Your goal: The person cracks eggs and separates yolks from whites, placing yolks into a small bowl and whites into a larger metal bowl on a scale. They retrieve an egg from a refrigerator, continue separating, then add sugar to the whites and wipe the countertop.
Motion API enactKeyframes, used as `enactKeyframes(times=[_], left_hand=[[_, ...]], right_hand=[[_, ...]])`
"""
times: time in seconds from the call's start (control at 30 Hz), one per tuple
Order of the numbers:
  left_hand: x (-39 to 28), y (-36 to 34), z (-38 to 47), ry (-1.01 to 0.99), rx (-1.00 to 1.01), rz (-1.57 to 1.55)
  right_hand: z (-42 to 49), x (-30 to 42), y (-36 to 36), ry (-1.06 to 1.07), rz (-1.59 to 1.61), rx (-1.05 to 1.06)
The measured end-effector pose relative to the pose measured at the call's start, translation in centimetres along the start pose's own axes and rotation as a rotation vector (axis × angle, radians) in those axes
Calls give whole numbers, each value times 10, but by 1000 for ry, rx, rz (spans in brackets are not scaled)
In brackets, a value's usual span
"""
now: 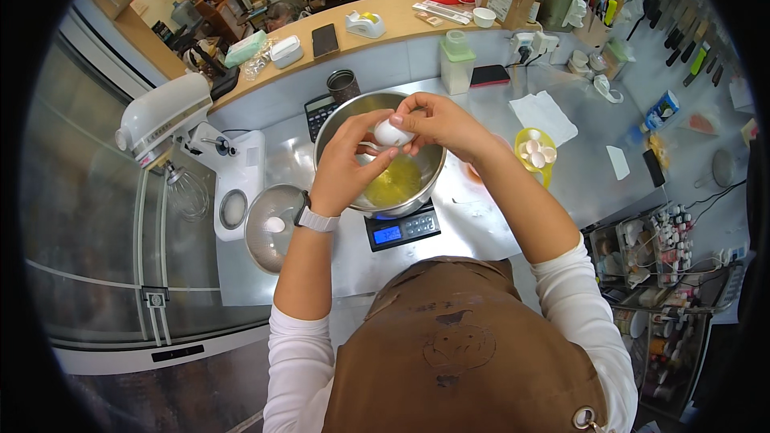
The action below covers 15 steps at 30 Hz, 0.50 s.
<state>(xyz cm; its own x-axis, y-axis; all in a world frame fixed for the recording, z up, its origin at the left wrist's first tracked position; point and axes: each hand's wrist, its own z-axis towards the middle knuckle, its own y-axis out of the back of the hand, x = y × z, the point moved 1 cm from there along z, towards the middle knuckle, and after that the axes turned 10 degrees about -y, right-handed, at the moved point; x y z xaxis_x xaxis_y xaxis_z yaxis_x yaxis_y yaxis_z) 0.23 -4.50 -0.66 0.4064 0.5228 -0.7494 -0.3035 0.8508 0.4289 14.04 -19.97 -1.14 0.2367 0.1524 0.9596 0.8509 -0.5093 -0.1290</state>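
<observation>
A white egg (394, 132) is held between the fingers of my left hand (355, 159) and my right hand (436, 123), above a large steel mixing bowl (434, 175). Egg white (392, 183) lies in the bowl, with no whole yolk plainly showing. The bowl stands on a digital kitchen scale (403, 227) with a lit display. Left of it, one egg (275, 225) rests in a perforated metal bowl (264, 252). To the right, a yellow plastic container (546, 174) holds several eggshells (535, 150). Behind my right forearm a reddish round dish is partly hidden.
A stand mixer (174, 114) with a whisk stands at the left. Behind the bowl are a calculator (319, 114), a dark cup (343, 85) and a green-lidded container (457, 63). A paper towel (544, 115) lies at the right; knives hang on the right wall.
</observation>
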Motion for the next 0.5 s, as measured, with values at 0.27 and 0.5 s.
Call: enactKeyframes(times=[0.27,0.5], left_hand=[[8,-1,-2,101,-33,-19],[11,-3,-1,172,-19,94]], right_hand=[[-3,-16,-5,240,-325,-149],[-2,-19,-13,209,-401,-273]])
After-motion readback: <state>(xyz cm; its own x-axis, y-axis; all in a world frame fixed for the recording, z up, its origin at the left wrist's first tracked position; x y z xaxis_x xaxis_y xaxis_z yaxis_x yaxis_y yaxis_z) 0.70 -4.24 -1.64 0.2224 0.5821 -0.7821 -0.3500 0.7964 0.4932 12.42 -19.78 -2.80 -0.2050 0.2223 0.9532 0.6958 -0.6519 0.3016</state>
